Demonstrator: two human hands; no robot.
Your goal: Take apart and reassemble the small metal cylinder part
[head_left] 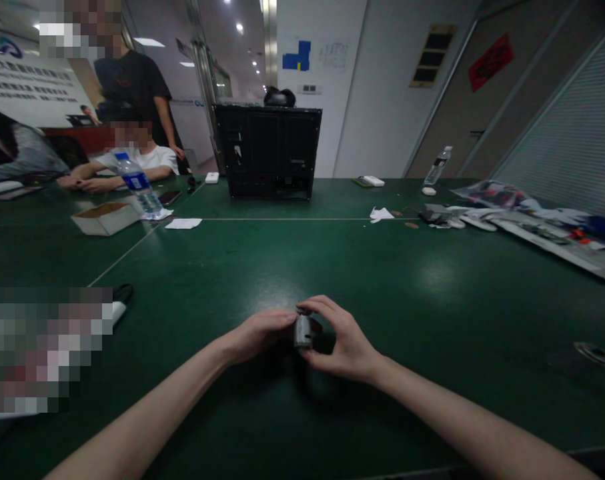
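Near the middle of the green table [222, 267] I hold a small grey metal cylinder [303, 332] that looks like a small electric motor. It stands roughly upright, with a narrow stub on top and a dark slot low on its side. My right hand [343, 340] is closed on it, with a fingertip at the top and the thumb at the lower end. Closed against its upper left side are the fingertips of my left hand [259, 333]. A dark piece shows behind the cylinder, partly hidden by my right fingers.
A dark round object [589, 355] lies at the right. A large black case [269, 153] stands at the far edge. At the back left are an open box [107, 219], a water bottle [139, 187] and people. Gloves, bags and a tray [557, 247] lie at the far right.
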